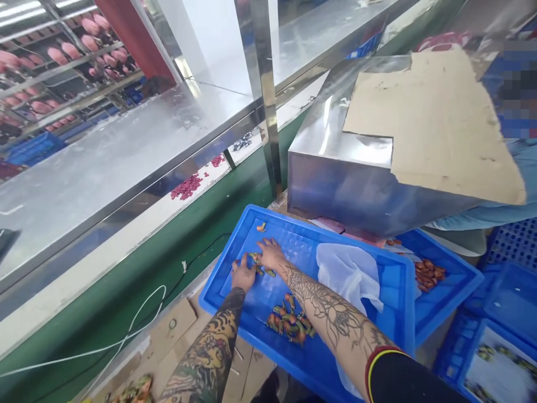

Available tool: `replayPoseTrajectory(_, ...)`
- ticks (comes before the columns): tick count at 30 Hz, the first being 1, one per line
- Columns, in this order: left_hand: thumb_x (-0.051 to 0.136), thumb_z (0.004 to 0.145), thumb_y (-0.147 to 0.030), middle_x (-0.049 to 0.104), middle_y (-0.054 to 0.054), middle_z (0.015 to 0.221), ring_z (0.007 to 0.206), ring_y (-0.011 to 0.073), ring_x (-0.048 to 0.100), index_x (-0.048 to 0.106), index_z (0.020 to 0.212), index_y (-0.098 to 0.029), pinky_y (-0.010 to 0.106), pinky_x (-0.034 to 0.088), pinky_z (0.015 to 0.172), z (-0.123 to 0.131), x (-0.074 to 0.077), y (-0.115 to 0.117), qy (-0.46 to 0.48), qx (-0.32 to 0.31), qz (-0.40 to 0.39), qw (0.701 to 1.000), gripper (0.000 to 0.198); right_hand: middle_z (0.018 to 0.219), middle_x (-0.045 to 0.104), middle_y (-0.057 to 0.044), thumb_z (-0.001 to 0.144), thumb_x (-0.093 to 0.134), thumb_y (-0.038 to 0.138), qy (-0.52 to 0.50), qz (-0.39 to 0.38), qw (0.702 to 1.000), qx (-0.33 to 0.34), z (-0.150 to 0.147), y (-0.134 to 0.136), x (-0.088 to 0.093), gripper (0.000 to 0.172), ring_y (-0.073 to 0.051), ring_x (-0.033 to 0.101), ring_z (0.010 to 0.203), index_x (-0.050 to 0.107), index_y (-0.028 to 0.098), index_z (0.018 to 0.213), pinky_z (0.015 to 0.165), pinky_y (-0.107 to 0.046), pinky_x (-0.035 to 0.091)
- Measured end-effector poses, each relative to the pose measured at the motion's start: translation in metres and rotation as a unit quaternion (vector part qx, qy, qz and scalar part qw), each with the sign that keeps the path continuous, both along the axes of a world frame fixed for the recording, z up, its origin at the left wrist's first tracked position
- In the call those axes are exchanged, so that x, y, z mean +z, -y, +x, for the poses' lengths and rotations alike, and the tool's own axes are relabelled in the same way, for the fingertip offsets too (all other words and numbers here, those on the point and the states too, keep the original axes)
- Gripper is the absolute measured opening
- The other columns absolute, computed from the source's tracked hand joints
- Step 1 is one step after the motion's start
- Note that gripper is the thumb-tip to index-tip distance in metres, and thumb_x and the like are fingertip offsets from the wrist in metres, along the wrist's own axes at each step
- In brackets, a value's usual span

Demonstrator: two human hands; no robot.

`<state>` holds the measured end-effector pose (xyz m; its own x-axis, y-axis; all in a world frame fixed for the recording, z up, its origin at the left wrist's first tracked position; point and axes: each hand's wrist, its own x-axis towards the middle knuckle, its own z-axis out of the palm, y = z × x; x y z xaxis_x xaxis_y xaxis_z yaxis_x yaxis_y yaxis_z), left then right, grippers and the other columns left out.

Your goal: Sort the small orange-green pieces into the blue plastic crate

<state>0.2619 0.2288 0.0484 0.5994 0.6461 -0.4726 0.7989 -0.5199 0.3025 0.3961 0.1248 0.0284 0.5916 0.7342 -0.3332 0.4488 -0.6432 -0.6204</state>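
Note:
My left hand [243,272] and my right hand [271,253] rest inside a blue plastic tray [251,214], close together. Between their fingers lie a few small green-and-orange moulded pieces [259,264]. My left fingers curl down over the pieces, partly hiding them. My right fingers are spread and touch the same little group. Nearer me, a heap of similar pieces [291,322] lies in the tray below my right forearm. A white plastic bag [348,280] lies crumpled at the tray's right side. A single orange piece [261,226] sits near the far rim.
A second blue tray [457,268] holds brown-orange pieces [428,274] beyond the first. A steel box [335,190] topped with cardboard stands ahead. To the left runs a green conveyor belt [126,274] with a white cable [126,330]. A co-worker's denim-clad leg [520,190] and blue crates [499,347] are at right.

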Motion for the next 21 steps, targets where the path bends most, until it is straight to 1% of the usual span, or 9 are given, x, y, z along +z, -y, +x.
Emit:
replayPoseTrajectory(4,0.043,0.107,-0.038,0.042,0.02,0.156,0.156,0.029,0.03,0.031,0.171,-0.024,0.046,0.03,0.127,0.0,0.0,0.001,0.01,-0.006,-0.002,1.0,0.067,0.164,0.045,-0.013,0.098,0.06,0.03,-0.007,0.052,0.992,0.114,-0.051,0.02,-0.012,0.055,-0.037,0.027,0.158,0.063,0.009,0.148,0.133,-0.049,0.018)
replayPoseTrajectory(6,0.043,0.107,-0.038,0.042,0.017,0.158,0.157,0.0274,0.03,0.039,0.168,-0.025,0.046,0.026,0.129,-0.006,-0.001,0.003,-0.007,-0.042,-0.001,0.999,0.063,0.146,0.062,-0.012,0.094,0.065,0.028,-0.054,0.078,0.985,0.144,-0.07,0.037,-0.016,0.046,-0.029,0.048,0.147,0.072,0.01,0.136,0.131,-0.038,0.026)
replayPoseTrajectory(7,0.046,0.106,-0.036,0.041,0.016,0.159,0.157,0.027,0.031,0.043,0.167,-0.026,0.046,0.025,0.129,-0.011,-0.002,0.006,-0.016,-0.066,-0.003,0.998,0.062,0.131,0.07,-0.009,0.096,0.061,0.026,-0.069,0.074,0.987,0.128,-0.074,0.044,-0.017,0.035,-0.026,0.059,0.134,0.077,0.012,0.123,0.124,-0.036,0.036)
replayPoseTrajectory(9,0.051,0.101,-0.032,0.04,0.016,0.16,0.156,0.0276,0.031,0.048,0.163,-0.026,0.044,0.023,0.129,-0.022,-0.003,0.017,-0.029,-0.104,-0.011,0.994,0.062,0.115,0.073,-0.007,0.098,0.052,0.021,-0.061,0.06,0.995,0.042,-0.065,0.048,-0.015,0.031,-0.025,0.066,0.117,0.078,0.014,0.113,0.113,-0.036,0.046)
replayPoseTrajectory(12,0.054,0.095,-0.028,0.04,0.017,0.157,0.152,0.0299,0.036,0.055,0.158,-0.025,0.042,0.026,0.128,-0.038,-0.003,0.039,-0.038,-0.124,-0.023,0.991,0.063,0.145,0.058,-0.013,0.096,0.052,0.019,0.015,0.063,0.994,-0.088,-0.023,0.025,-0.006,0.049,-0.03,0.053,0.136,0.066,0.011,0.142,0.122,-0.039,0.037)
replayPoseTrajectory(14,0.053,0.094,-0.029,0.042,0.015,0.152,0.141,0.0319,0.044,0.062,0.151,-0.027,0.041,0.032,0.124,-0.045,0.001,0.054,-0.051,-0.143,-0.041,0.988,0.057,0.166,0.035,-0.013,0.095,0.057,0.023,0.039,0.049,0.993,-0.102,0.011,0.0,-0.001,0.067,-0.035,0.036,0.151,0.05,0.017,0.162,0.127,-0.043,0.03)
replayPoseTrajectory(16,0.052,0.094,-0.031,0.048,0.013,0.144,0.131,0.031,0.05,0.068,0.143,-0.03,0.039,0.038,0.12,-0.05,0.006,0.062,-0.056,-0.178,-0.08,0.979,0.051,0.176,0.015,-0.01,0.096,0.057,0.027,0.052,0.024,0.996,-0.064,0.034,-0.022,-0.002,0.073,-0.039,0.02,0.159,0.043,0.023,0.168,0.129,-0.048,0.026)
replayPoseTrajectory(18,0.053,0.093,-0.035,0.054,0.012,0.135,0.126,0.029,0.055,0.072,0.138,-0.031,0.039,0.041,0.117,-0.053,0.011,0.064,-0.047,-0.224,-0.129,0.965,0.049,0.176,0.016,-0.009,0.095,0.058,0.026,0.073,0.018,0.997,0.001,0.042,-0.03,-0.008,0.065,-0.039,0.018,0.16,0.053,0.019,0.16,0.129,-0.049,0.026)
replayPoseTrajectory(21,0.053,0.091,-0.035,0.066,0.009,0.126,0.122,0.0241,0.061,0.075,0.134,-0.027,0.036,0.044,0.113,-0.057,0.012,0.058,0.009,-0.257,-0.207,0.944,0.049,0.163,0.04,-0.011,0.091,0.058,0.023,0.106,0.039,0.992,0.063,0.022,-0.008,-0.02,0.043,-0.033,0.035,0.148,0.072,0.011,0.131,0.122,-0.045,0.036)
